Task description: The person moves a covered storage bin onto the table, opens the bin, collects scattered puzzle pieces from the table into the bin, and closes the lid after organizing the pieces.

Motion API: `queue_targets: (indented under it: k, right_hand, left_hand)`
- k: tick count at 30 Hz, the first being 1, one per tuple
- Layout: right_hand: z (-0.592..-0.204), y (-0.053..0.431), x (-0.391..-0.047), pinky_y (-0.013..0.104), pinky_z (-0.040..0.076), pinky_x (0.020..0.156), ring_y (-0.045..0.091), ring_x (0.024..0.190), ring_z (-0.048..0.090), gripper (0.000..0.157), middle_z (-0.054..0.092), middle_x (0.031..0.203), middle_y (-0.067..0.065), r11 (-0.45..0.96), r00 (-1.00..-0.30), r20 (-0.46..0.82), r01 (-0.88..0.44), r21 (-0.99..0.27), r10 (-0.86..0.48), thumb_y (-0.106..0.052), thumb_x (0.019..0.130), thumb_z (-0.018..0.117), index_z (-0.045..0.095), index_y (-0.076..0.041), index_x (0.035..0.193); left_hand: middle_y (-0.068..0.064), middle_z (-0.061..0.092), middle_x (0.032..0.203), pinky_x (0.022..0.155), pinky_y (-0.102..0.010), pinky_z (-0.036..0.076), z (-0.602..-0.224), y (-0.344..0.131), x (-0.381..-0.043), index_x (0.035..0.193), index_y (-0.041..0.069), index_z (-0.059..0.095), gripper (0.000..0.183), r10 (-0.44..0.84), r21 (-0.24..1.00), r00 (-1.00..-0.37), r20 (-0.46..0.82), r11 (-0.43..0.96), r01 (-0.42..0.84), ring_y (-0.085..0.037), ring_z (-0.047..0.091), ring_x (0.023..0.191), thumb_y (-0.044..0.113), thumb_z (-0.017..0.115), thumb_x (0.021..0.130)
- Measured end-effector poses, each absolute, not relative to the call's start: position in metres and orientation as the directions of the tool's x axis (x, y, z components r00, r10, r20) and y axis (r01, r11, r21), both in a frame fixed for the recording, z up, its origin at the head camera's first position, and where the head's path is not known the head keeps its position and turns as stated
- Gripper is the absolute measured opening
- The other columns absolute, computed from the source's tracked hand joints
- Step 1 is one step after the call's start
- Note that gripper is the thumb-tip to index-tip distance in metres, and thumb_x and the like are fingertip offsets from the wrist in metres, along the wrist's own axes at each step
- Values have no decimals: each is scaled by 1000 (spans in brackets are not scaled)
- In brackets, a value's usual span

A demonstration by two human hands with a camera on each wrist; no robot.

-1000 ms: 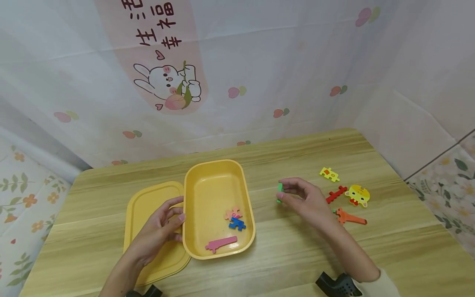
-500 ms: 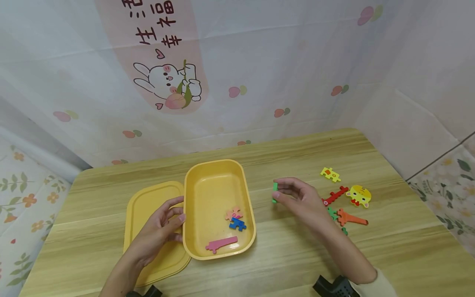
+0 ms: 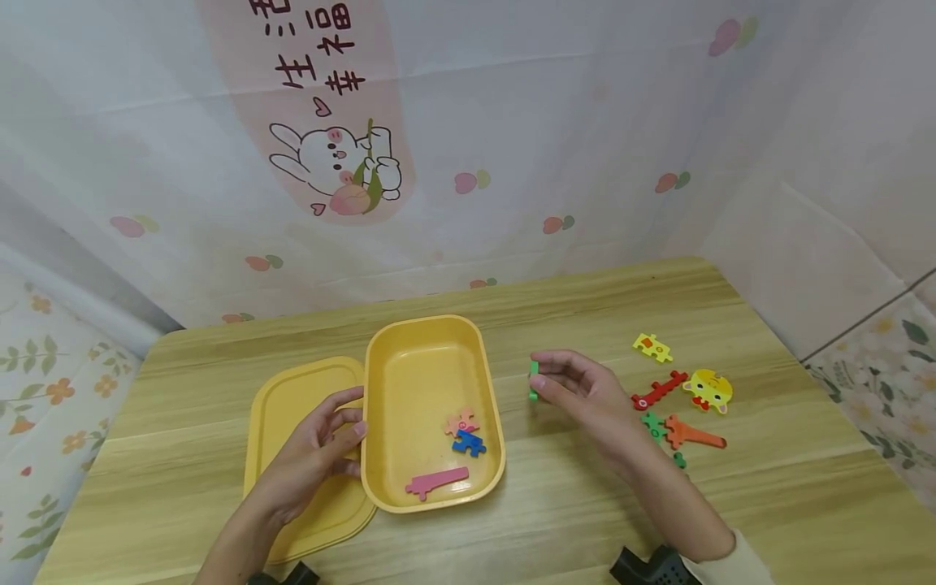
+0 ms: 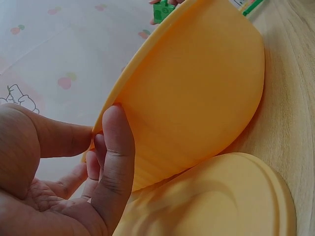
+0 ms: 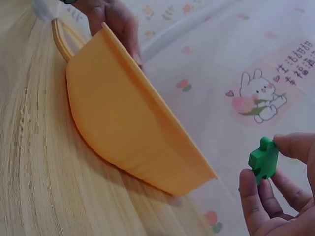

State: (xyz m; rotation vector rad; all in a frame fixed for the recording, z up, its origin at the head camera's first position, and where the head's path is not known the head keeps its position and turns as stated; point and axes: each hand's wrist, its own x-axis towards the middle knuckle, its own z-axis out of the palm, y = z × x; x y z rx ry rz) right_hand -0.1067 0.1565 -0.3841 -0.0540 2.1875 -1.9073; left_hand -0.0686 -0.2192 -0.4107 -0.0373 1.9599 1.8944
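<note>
My left hand [image 3: 313, 457] pinches the left rim of a yellow plastic box [image 3: 417, 378], thumb and fingers either side of the edge in the left wrist view. Inside the box, towards the near end, lie a peach puzzle piece [image 3: 457, 422], a blue puzzle piece [image 3: 469, 443] and a pink puzzle piece [image 3: 439, 481]. Just right of the box, my right hand [image 3: 588, 402] holds a green puzzle piece [image 5: 264, 161] between thumb and fingers, raised above the table.
A yellow lid [image 3: 303, 380] lies partly beneath the left hand, beside the box. At the table's right are more puzzle pieces: a yellow one [image 3: 652, 347], a red one [image 3: 658, 392], a yellow animal head [image 3: 708, 391], an orange one [image 3: 695, 434] and green ones [image 3: 652, 426]. A curtain hangs behind.
My right hand has moved left towards the box with the green puzzle piece, uncovering green pieces on the table's right. The left hand has stayed on the rim.
</note>
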Motion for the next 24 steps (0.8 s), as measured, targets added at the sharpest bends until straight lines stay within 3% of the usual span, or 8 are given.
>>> queue_targets:
  k: [6,15,24]
  right_hand:
    - [-383,153,-107,27,62,98,10,109,68,46,63,122,2,113,-967,-162,141,-983,-197,-25,101,74,60,-3,140]
    - [-387,146,-103,25,61,97,10,108,68,48,63,120,0,57,-957,-182,174,-983,-224,-20,101,73,58,0,141]
    - [-387,138,-104,30,62,99,11,106,68,48,63,121,2,63,-958,-153,142,-988,-243,-18,101,73,57,2,142]
  left_hand:
    - [-6,51,122,73,-33,66,-411,-219,-68,164,4,22,68,254,952,-917,-308,75,-298,-12,65,91,16,60,109]
    - [-7,52,125,74,-33,66,-413,-220,-66,165,6,22,68,254,948,-913,-319,79,-310,-13,66,95,16,59,109]
    - [-8,51,125,72,-33,66,-412,-219,-70,165,5,22,68,255,950,-915,-311,82,-300,-14,64,98,15,59,109]
